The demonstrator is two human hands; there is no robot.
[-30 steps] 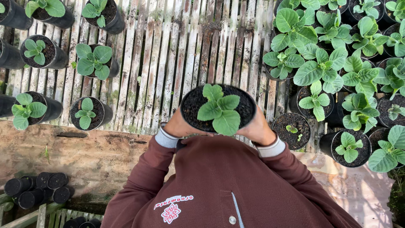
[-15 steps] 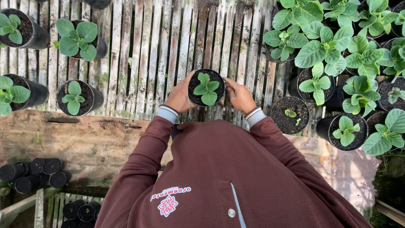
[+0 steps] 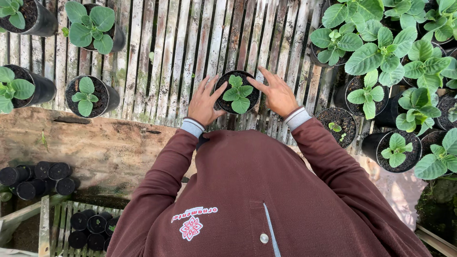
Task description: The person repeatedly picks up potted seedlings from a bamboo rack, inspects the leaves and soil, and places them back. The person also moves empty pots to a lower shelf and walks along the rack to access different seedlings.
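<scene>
Black pot (image 3: 237, 92) with a small green seedling (image 3: 238, 93) sits on the slatted bamboo table (image 3: 181, 52), about mid-frame, just beyond the wooden front beam (image 3: 95, 143). Left hand (image 3: 204, 102) is at the pot's left rim, fingers spread wide, thumb touching or nearly touching the rim. Right hand (image 3: 276, 95) is at the right rim, fingers also splayed, index pointing in over the soil. Neither hand wraps the pot; both look open, more flanking than gripping.

Risks, judged from this layout:
- The slats are uneven and gapped, so the pot can settle tilted or rock, and with no firm grip it could tip and spill soil.
- The right index finger hangs close over the leaves; a small inward move could bend or bruise the seedling.
- The pot stands close to the table's near edge, by the beam; a sleeve (image 3: 297, 119) brushing it could nudge it toward the person.
- The potted plant on the right (image 3: 340, 121) is near the right wrist; an elbow swing could knock it.
- 2 more pots (image 3: 90, 95) at left are well apart, low risk.
</scene>
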